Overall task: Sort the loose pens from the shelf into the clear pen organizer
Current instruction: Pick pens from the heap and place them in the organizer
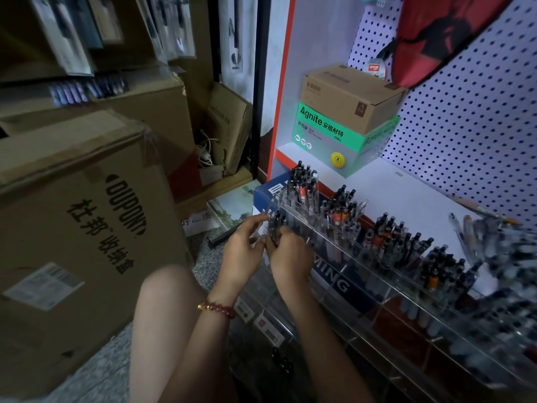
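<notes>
Both the left hand (242, 250) and the right hand (290, 258) curl around a small bunch of black-capped pens (276, 225) at the left end of the clear acrylic pen organizer (363, 266). Behind it stands a green "Agnite" box (322, 132). A brown cardboard carton (72, 216) at left reads "DUPONT".

Black caps are shown on the clear plastic pens (302, 181); black dots are spread over the white pegboard wall (465, 126), far right.
</notes>
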### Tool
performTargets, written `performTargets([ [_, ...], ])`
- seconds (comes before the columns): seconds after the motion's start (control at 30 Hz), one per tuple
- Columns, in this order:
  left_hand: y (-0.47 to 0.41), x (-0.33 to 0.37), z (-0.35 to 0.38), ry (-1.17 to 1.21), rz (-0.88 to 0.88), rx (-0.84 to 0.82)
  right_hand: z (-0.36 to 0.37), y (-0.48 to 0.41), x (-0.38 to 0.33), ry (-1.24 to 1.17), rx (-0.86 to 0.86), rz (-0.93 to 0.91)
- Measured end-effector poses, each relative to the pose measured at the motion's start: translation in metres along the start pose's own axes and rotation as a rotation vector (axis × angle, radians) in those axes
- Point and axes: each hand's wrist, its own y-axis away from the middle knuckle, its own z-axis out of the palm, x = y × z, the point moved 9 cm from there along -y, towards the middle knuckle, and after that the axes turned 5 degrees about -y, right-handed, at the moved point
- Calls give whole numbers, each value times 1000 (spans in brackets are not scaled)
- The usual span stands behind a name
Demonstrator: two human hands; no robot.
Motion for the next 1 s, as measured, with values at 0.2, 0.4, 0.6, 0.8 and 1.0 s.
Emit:
performTargets([
  [0.2, 1, -4, -4, 72, 0, 64, -1, 5, 0, -86, -7, -92],
  [0.4, 3, 0, 1, -159, 16, 33, -1, 1, 6, -93, 13, -72],
  [0.6, 4, -3, 4, -225, 6, 8, -2, 5, 3, -61, 68, -180],
  [0.8, 3, -4, 6, -263, 42, 22, -1, 20, 9, -142, 3, -361],
  [1.0, 6, -2, 6, -319, 4, 17, -23, 30, 21, -104, 74, -409],
])
